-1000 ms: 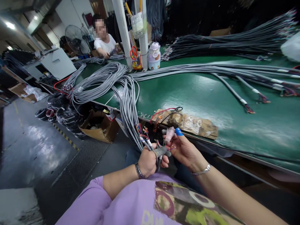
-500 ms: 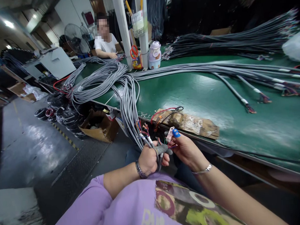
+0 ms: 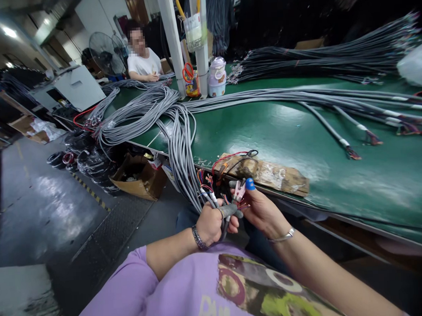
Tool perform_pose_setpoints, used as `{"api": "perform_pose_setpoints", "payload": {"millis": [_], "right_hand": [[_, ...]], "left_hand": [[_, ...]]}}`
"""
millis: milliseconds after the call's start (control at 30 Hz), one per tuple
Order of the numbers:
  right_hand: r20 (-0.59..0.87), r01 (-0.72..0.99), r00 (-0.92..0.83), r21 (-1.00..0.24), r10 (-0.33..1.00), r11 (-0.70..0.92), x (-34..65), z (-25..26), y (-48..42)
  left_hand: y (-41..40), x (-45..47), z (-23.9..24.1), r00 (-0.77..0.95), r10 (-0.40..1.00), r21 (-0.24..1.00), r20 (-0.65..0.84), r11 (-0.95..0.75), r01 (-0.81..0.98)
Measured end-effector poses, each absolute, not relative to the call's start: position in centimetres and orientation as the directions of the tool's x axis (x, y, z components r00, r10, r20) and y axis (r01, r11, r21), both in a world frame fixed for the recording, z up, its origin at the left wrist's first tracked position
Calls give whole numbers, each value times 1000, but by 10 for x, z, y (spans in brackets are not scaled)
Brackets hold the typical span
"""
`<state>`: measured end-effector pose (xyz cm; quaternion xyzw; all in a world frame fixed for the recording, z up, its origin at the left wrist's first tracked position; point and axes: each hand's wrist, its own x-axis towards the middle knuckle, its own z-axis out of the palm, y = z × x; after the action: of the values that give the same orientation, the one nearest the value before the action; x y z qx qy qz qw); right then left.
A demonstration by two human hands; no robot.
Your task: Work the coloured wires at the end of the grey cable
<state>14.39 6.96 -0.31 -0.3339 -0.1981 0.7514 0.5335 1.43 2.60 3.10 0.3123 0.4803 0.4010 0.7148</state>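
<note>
My left hand (image 3: 211,224) is closed around the ends of several grey cables (image 3: 183,154), which hang over the bench edge in a bundle. Grey covers wrap some of its fingertips. Thin coloured wires (image 3: 205,179) fan out from the stripped ends above the fist. Close beside it, my right hand (image 3: 264,212) grips a small pale pink clip-like tool (image 3: 239,190) between its fingers, with a blue cover on the thumb. The tool sits right at some short reddish wire ends (image 3: 244,206); whether its jaws touch them I cannot tell.
A worn wooden block (image 3: 278,176) with a red and a black lead lies along the edge of the green bench (image 3: 248,128). Behind are coiled grey cables (image 3: 139,114), a lilac bottle (image 3: 217,78) and dark cable bundles (image 3: 315,62). A co-worker (image 3: 144,63) sits across the bench.
My right hand has tilted the pink tool slightly and shifted a little at the wire ends. My left hand keeps its grip. The co-worker's head and hands have moved slightly left.
</note>
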Motion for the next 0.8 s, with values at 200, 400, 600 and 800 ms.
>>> {"api": "perform_pose_setpoints", "payload": {"millis": [200, 400, 600, 800], "right_hand": [[-304, -693, -183, -635, 935, -342, 139, 1, 67], [-284, -700, -283, -592, 916, -400, 144, 12, 59], [-265, -677, -275, -629, 924, -382, 147, 17, 58], [-231, -674, -251, -655, 940, -341, 145, 8, 59]], "left_hand": [[27, 14, 28, 211, 872, 843, -441, 483, -235], [19, 8, 28, 205, 884, 845, -421, 464, -265], [13, 6, 35, 169, 904, 840, -392, 427, -334], [16, 13, 38, 143, 908, 840, -395, 419, -345]]}}
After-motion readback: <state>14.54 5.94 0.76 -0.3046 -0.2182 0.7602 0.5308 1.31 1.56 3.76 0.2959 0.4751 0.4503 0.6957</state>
